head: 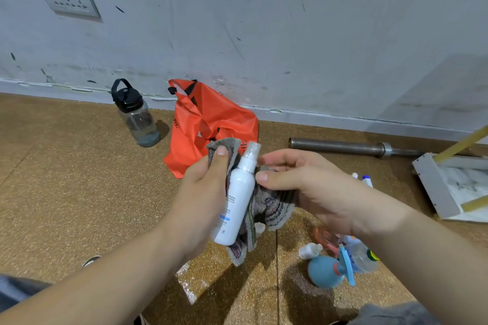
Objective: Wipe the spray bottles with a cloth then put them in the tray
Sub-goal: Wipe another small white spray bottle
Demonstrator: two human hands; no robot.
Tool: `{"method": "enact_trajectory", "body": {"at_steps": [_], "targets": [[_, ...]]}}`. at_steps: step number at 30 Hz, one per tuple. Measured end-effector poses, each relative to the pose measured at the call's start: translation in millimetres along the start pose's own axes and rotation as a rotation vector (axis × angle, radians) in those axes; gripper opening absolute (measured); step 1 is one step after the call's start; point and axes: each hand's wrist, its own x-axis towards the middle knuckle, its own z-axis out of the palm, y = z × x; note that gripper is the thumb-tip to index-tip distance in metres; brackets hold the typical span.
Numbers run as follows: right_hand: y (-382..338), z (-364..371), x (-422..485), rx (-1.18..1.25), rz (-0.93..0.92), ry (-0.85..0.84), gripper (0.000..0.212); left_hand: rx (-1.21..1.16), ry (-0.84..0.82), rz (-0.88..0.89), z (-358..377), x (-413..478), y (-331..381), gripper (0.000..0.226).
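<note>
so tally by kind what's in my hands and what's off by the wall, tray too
spray bottle: 1
cloth: 1
water bottle: 1
orange bag: 1
metal bar: 1
tray: 1
total: 6

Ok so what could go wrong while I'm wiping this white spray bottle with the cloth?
The white plastic spray bottle sits in the left hand with the striped grey cloth bunched against it, so it might slip and fall. The right hand pinches cloth near the clear cap and could pop it off. A round blue spray bottle lies below the right forearm; a drop could knock it.
</note>
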Motion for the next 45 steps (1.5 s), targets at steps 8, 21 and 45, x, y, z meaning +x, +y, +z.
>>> {"method": "enact_trajectory", "body": {"at_steps": [8, 21, 45], "targets": [[6.8, 12.2, -7.5, -0.124, -0.093, 0.157, 0.023, -0.049, -0.063, -0.019, -3.1, 4.7, -1.2, 0.028], [1.4, 1.9, -6.1, -0.156, -0.040, 0.020, 0.027, -0.003, -0.114, 0.011, -5.1, 7.0, -10.6, 0.022], [25.7, -36.8, -7.2, -0.761, -0.288, 0.433, 0.010, 0.727, -0.131, 0.014, 3.6, 32.9, -62.8, 0.036]]}}
